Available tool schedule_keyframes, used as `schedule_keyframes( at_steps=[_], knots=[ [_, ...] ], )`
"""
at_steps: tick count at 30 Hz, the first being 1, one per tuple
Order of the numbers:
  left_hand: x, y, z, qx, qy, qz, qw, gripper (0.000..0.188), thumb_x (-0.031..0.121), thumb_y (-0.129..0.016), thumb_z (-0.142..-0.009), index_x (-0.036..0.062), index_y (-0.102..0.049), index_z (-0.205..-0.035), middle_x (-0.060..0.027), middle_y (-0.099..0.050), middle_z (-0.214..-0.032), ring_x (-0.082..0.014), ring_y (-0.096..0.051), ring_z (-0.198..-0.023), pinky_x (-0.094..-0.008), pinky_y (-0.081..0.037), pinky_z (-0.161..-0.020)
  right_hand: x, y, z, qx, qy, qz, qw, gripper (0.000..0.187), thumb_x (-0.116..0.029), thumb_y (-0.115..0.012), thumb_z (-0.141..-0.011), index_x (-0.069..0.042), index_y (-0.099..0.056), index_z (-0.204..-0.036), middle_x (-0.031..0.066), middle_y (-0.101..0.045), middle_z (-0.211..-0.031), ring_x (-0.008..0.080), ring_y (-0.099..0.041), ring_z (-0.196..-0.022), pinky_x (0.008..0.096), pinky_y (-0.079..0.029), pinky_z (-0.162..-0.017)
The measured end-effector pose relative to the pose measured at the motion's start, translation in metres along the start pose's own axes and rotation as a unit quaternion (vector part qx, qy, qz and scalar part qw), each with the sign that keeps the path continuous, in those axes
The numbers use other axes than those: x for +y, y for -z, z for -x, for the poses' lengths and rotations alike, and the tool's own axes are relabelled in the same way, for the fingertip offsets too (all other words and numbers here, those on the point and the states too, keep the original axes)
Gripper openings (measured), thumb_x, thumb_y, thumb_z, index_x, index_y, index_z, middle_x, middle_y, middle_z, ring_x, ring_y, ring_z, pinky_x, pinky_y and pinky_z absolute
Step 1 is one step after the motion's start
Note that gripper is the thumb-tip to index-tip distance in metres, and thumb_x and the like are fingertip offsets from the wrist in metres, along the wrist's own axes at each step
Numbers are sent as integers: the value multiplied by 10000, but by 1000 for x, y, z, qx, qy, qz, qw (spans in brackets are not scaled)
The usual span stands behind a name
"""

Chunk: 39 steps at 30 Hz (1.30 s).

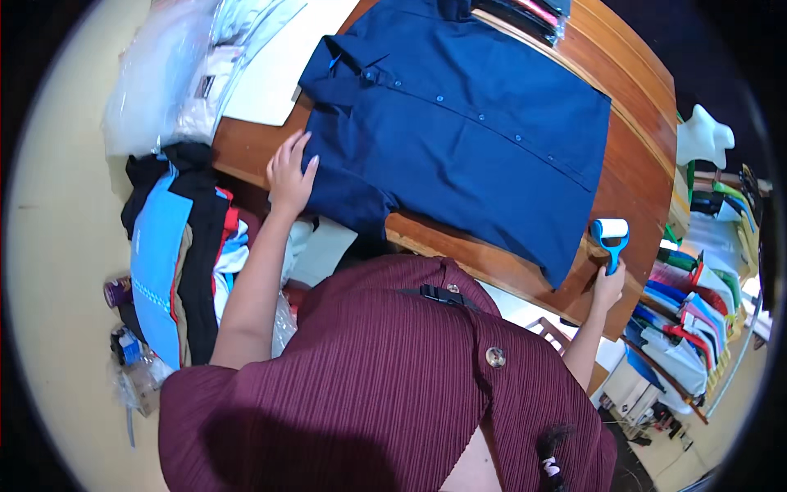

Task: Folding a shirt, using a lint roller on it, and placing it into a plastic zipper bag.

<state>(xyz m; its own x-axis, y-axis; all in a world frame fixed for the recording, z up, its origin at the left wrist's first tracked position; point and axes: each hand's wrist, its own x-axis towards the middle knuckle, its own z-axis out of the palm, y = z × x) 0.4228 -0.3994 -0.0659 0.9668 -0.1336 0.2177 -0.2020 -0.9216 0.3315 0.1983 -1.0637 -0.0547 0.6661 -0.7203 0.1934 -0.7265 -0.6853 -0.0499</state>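
A dark navy button-up shirt (pixel 467 139) lies spread on the wooden table (pixel 631 164), its collar to the left and its hem to the right. Several buttons run along its front. My right hand (pixel 608 289) is closed around the blue handle of a lint roller (pixel 611 233) with a white roll, just right of the hem and apart from the cloth. At the shirt's left, my left hand (pixel 291 174) is open with fingers spread, at the edge of a sleeve (pixel 348 197). Whether its fingertips press on the fabric I cannot tell. The sleeve hangs over the table's near edge.
Clear plastic bags and white garments (pixel 246 66) lie at the far left. Folded clothes, with a light blue one (pixel 154 254) on top, are piled beside my left arm. Hanging clothes (pixel 697 320) and a white mannequin torso (pixel 703 138) stand right of the table. Packaged items (pixel 525 18) lie at the back.
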Motion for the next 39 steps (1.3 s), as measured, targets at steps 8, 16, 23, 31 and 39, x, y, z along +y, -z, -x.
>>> schedule_keyframes(
  at_steps=[8,16,23,31,39],
  knots=[
    [-17,-26,-1,-44,-13,-83,995,477,458,-423,-1005,297,-463,-1452,-14,-347,-1572,-309,-287,-1450,-596,-188,-1152,-95,3,8,32,65,-308,949,182,-72,-605,-839,12,-597,-1000,158,-636,-921,300,-634,-906,423,-471,-822],
    [-17,-28,-2,-62,-19,-105,992,534,526,-387,-1006,318,-385,-1498,-6,-286,-1605,-306,-249,-1473,-612,-188,-1149,-175,-37,15,85,159,-97,979,439,-340,-692,-878,30,-602,-1098,196,-628,-1081,390,-588,-1031,465,-468,-890],
    [-17,-19,-3,-77,-35,-120,989,536,479,-441,-1001,305,-376,-1503,-8,-286,-1604,-309,-244,-1476,-617,-206,-1144,-131,-37,-6,79,109,-85,987,413,-314,-681,-887,30,-596,-1099,209,-622,-1078,392,-588,-1034,476,-469,-879],
    [8,-19,-27,-73,-55,-56,994,532,444,-469,-990,255,-401,-1482,-44,-320,-1581,-367,-230,-1471,-629,-188,-1145,-231,19,43,-85,211,-204,952,476,-443,-655,-893,-13,-673,-1099,191,-681,-1082,356,-646,-1014,416,-499,-876],
    [11,-40,-33,-88,-76,-92,989,543,445,-452,-1000,257,-383,-1505,-53,-315,-1589,-371,-241,-1467,-616,-189,-1150,-332,43,58,-145,406,-145,891,478,-520,-644,-860,-46,-643,-798,142,-660,-777,333,-658,-805,452,-507,-716]
  ],
)
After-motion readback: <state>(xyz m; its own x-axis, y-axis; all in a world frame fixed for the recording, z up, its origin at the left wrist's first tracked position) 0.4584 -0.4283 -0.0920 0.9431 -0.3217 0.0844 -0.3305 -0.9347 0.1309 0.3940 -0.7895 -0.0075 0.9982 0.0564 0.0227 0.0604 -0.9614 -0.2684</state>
